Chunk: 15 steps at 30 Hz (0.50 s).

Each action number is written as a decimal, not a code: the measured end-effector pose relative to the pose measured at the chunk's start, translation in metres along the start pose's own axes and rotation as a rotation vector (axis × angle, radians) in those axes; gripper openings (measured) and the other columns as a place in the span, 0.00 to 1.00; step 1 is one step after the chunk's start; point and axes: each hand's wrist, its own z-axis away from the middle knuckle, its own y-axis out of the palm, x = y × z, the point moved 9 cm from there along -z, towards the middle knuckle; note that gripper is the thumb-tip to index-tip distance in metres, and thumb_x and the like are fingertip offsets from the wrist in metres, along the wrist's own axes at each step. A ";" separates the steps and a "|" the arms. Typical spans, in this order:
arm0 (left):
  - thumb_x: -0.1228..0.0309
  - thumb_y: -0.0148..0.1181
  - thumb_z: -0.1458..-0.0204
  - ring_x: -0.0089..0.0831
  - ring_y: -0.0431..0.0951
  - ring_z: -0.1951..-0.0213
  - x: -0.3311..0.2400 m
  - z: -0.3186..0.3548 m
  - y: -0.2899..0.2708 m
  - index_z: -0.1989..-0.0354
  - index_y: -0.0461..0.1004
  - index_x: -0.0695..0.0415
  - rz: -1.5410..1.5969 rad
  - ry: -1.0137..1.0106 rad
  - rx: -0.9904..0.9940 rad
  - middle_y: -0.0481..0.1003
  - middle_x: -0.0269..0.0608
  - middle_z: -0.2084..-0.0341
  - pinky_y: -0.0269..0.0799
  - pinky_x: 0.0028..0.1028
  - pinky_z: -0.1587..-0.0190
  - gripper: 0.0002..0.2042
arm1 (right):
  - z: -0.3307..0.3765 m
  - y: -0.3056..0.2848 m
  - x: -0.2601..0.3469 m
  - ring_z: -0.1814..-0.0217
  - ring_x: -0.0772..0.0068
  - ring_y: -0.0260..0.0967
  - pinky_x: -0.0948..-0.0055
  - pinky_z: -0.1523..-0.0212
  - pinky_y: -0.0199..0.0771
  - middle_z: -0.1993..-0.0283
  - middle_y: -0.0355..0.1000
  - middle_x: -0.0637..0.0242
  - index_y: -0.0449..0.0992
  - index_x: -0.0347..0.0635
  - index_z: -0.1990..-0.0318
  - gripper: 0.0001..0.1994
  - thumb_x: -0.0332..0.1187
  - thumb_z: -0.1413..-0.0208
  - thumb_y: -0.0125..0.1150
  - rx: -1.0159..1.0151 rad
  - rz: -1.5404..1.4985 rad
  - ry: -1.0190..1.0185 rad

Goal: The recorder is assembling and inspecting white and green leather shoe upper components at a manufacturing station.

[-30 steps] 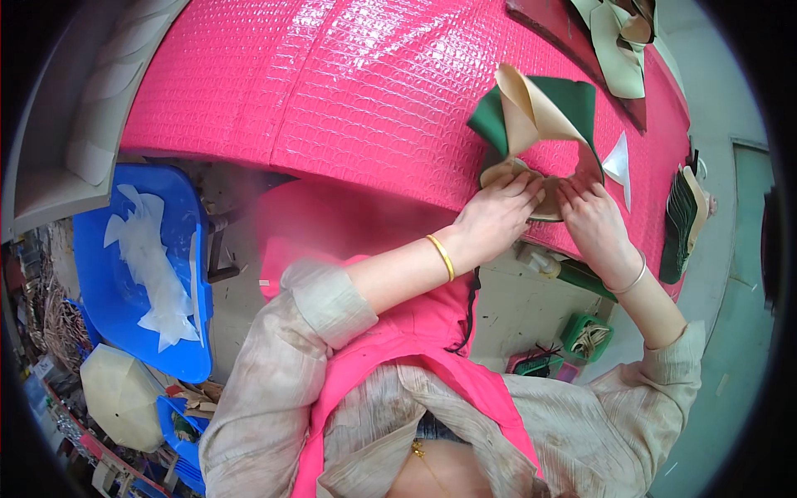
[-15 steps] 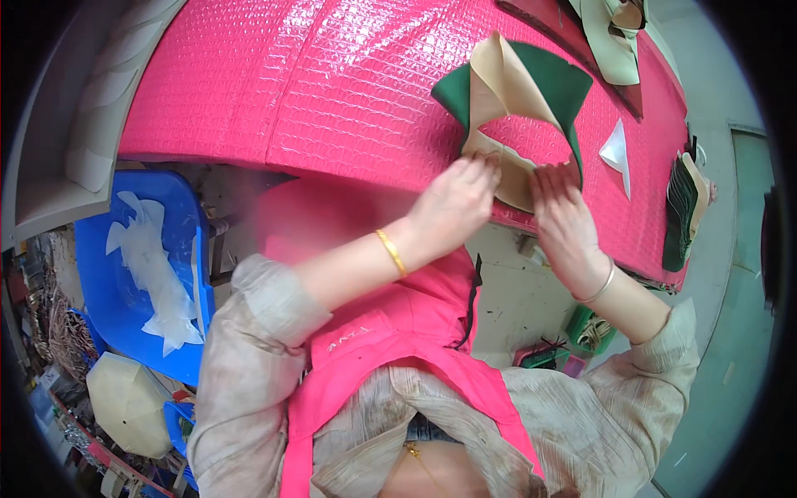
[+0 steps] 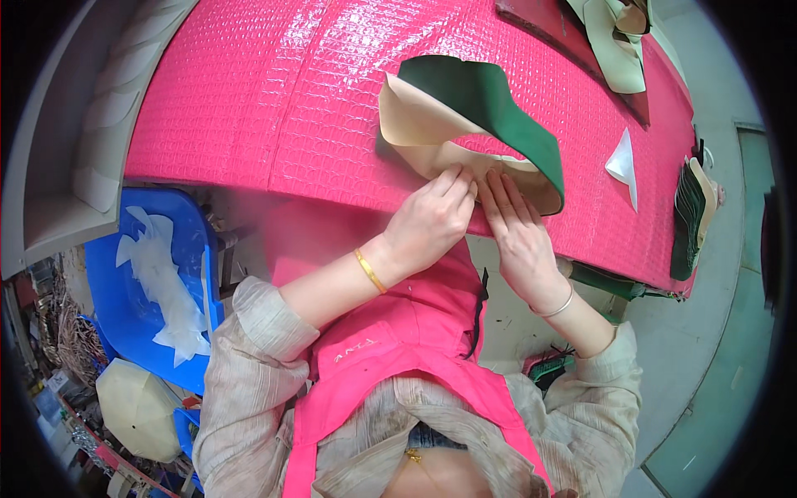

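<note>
Nearest, our curled left hand [image 3: 433, 217] pinches the near edge of a looped, flexible green-and-beige sheet [image 3: 531, 153]; our right hand [image 3: 516, 232] lays straight fingers there, its grip unclear. The sheet stands at the glossy pink tabletop's [image 3: 232, 108] edge, a dark-red board [image 3: 550, 26] beyond.

The workpiece [image 3: 506, 100] stands at the near edge of the counter [image 3: 249, 108], right of the frame's centre, with the left hand [image 3: 437, 212] and right hand [image 3: 516, 224] side by side at its near side. Rightward lies a scrap [image 3: 623, 166], then a stack [image 3: 687, 222] at the counter's right end. A board [image 3: 554, 31] bearing pieces [image 3: 610, 37] lies upper right.
</note>
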 end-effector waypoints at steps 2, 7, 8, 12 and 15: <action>0.77 0.50 0.62 0.41 0.67 0.54 -0.003 0.006 -0.004 0.61 0.68 0.69 -0.008 0.053 -0.041 0.68 0.53 0.60 0.66 0.30 0.52 0.16 | 0.000 0.004 -0.007 0.40 0.60 0.52 0.65 0.43 0.54 0.40 0.53 0.56 0.54 0.36 0.42 0.30 0.23 0.59 0.45 -0.017 0.007 0.024; 0.78 0.52 0.61 0.41 0.68 0.54 0.001 0.009 -0.001 0.62 0.68 0.69 0.041 0.006 -0.013 0.68 0.52 0.60 0.66 0.30 0.53 0.15 | -0.008 0.000 -0.008 0.41 0.62 0.54 0.67 0.47 0.59 0.41 0.54 0.58 0.55 0.38 0.42 0.30 0.24 0.59 0.47 -0.030 0.061 0.133; 0.78 0.53 0.61 0.41 0.68 0.54 0.002 0.009 -0.001 0.62 0.68 0.69 0.037 0.009 -0.011 0.68 0.51 0.60 0.67 0.30 0.53 0.14 | -0.011 -0.003 -0.009 0.43 0.63 0.56 0.68 0.49 0.60 0.43 0.57 0.58 0.56 0.39 0.43 0.30 0.24 0.59 0.47 -0.057 0.097 0.143; 0.78 0.53 0.60 0.40 0.68 0.54 0.002 0.008 -0.002 0.63 0.68 0.69 0.031 0.018 -0.042 0.68 0.50 0.60 0.67 0.30 0.53 0.13 | -0.020 0.009 -0.029 0.41 0.59 0.54 0.64 0.47 0.59 0.43 0.57 0.58 0.52 0.38 0.40 0.35 0.18 0.64 0.47 0.009 -0.004 0.223; 0.78 0.53 0.60 0.39 0.69 0.55 0.002 0.007 -0.005 0.64 0.68 0.68 0.064 -0.021 -0.086 0.69 0.49 0.61 0.67 0.30 0.54 0.13 | -0.009 0.000 -0.038 0.46 0.58 0.59 0.67 0.46 0.59 0.47 0.60 0.55 0.57 0.35 0.44 0.31 0.18 0.64 0.47 -0.090 0.146 0.145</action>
